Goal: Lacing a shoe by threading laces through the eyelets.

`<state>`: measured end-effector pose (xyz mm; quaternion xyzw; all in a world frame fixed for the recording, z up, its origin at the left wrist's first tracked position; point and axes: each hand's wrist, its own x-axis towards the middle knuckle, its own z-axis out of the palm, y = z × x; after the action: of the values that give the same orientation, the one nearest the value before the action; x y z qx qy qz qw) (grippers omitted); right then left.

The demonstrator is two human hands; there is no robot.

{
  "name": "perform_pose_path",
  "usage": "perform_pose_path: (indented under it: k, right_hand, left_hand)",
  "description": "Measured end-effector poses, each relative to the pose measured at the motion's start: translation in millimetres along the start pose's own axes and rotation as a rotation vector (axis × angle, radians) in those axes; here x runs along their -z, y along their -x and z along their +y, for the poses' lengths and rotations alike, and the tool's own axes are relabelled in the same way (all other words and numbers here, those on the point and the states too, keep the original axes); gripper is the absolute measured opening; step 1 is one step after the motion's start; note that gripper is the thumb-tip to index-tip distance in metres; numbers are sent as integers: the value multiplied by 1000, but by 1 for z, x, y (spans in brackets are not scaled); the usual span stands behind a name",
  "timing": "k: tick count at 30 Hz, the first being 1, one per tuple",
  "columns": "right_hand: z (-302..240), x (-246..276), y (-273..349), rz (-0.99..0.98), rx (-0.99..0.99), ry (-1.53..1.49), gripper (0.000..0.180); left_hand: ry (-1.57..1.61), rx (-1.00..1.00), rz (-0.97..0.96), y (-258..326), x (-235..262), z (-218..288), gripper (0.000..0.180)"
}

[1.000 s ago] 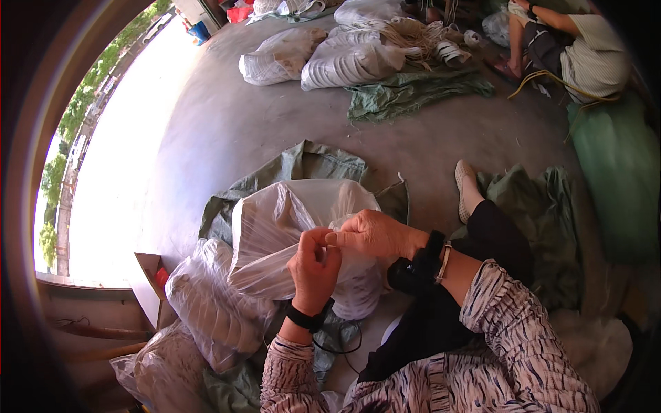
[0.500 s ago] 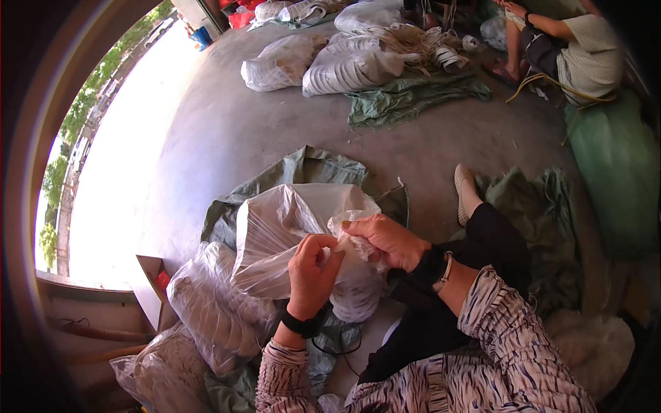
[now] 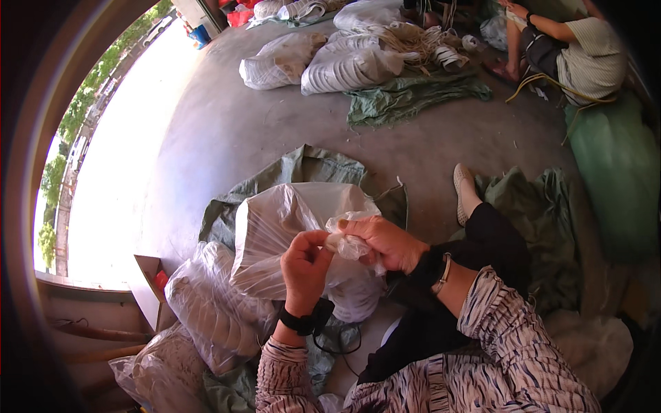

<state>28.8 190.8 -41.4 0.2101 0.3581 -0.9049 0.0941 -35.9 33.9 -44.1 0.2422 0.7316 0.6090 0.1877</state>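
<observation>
A large translucent white plastic bag (image 3: 275,213), full and bulging, stands before me on a crumpled dark green woven sack (image 3: 303,164). My right hand (image 3: 389,241) is closed round the bag's gathered neck, with the thumb on top of the bunched plastic. Thumb and forefinger of my left hand (image 3: 305,265) pinch the edge of that bunch from the left. What fills the bag cannot be made out clearly through the plastic. Beside my left wrist lies another clear plastic bag (image 3: 217,299), stuffed with pale coiled material.
Several filled plastic bags (image 3: 351,65) and loose pale strips (image 3: 406,43) lie at the far side, by a green sack (image 3: 413,96). A seated person (image 3: 585,58) is at the far right, beside a big green bundle (image 3: 616,172). A board (image 3: 146,292) stands at left.
My left hand has shifted slightly left and its fingers now pinch the bunched neck. The gathered plastic shows more between my hands. The bag stays in place.
</observation>
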Motion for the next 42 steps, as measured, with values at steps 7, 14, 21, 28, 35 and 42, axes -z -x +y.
perform_pose_path:
  k: [7, 14, 21, 28, 35, 42]
  right_hand:
    - [19, -14, 15, 154, 710, 922, 24]
    - [25, -19, 22, 231, 861, 1073, 21]
    - [-2, -7, 17, 139, 187, 129, 29]
    - [3, -19, 26, 134, 338, 501, 36]
    - [1, -10, 21, 116, 173, 16, 40]
    - [-19, 7, 16, -38, 224, 564, 41]
  left_hand:
    - [-280, -163, 220, -3, -12, -3, 35]
    - [-122, -248, 115, -8, -9, -7, 30]
    - [43, 45, -114, -2, 6, 24, 16]
    - [-147, -4, -82, -2, 3, 27, 14]
    - [-177, -214, 33, 4, -4, 2, 18]
    - [103, 13, 47, 10, -1, 9, 12]
